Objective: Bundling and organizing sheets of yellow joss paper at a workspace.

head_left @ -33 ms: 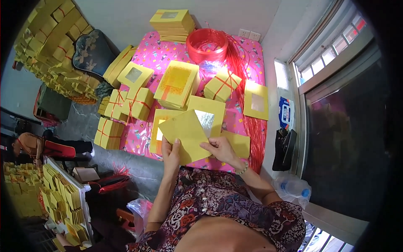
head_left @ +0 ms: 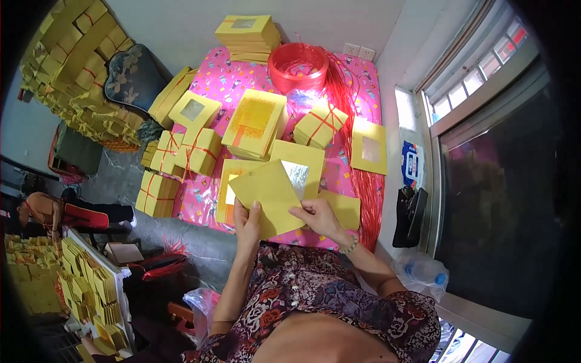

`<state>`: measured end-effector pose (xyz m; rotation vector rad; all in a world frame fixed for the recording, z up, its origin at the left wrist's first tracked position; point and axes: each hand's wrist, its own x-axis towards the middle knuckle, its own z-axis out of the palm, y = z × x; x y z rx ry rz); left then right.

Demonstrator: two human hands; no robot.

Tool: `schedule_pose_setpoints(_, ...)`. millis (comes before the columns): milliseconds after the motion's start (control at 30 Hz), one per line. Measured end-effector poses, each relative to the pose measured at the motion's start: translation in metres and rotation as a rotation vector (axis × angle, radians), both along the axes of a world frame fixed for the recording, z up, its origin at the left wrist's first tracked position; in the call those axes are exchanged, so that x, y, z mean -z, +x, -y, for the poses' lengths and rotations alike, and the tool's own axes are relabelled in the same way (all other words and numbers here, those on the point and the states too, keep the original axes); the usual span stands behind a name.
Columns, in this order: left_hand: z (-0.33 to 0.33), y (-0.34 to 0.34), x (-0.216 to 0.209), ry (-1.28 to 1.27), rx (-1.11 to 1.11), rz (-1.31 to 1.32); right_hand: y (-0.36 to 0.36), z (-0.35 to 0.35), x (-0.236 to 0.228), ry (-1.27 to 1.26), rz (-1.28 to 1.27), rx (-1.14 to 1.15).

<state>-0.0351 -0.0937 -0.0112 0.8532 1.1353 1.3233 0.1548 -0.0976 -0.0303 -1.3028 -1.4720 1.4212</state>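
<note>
Between my hands is a plain yellow paper sheet or envelope [head_left: 266,196], tilted above the table's front edge. My left hand [head_left: 247,221] pinches its lower left edge, thumb on top. My right hand [head_left: 318,216] grips the right edge with the thumb on top; a beaded bracelet circles that wrist. Just beyond it lies a yellow piece with a shiny window [head_left: 298,172], partly covered by the one I hold. Another yellow piece [head_left: 233,168] shows at the left, and a flat yellow piece [head_left: 342,210] rests beyond my right hand.
A pink patterned cloth [head_left: 212,72] covers the table. On it stand a yellow stack [head_left: 254,124], tied bundles [head_left: 200,150], a red strapping coil [head_left: 298,68] and loose red strands [head_left: 368,206]. A window is at right. Another person [head_left: 45,209] bends at far left beside more yellow stacks.
</note>
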Motion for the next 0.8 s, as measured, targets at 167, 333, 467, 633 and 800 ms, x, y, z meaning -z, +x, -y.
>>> schedule_pose_setpoints(167, -0.014, 0.002, -0.003, -0.013, 0.022, 0.043, 0.001, -0.004, -0.011, -0.14, -0.088, 0.062)
schedule_pose_setpoints(333, -0.029, 0.002, 0.001, 0.009, 0.015, 0.028, -0.002, -0.013, -0.002, -0.014, 0.038, 0.121)
schedule_pose_setpoints(467, -0.044, -0.011, 0.002, 0.039, 0.008, 0.019, -0.016, -0.024, -0.011, -0.04, 0.008, 0.155)
schedule_pose_setpoints(633, -0.061, -0.022, 0.004, -0.019, 0.029, 0.036, -0.033, -0.033, -0.007, -0.024, 0.085, 0.262)
schedule_pose_setpoints(800, -0.073, -0.032, 0.004, -0.068, 0.086, 0.06, -0.042, -0.037, -0.005, -0.011, 0.102, 0.337)
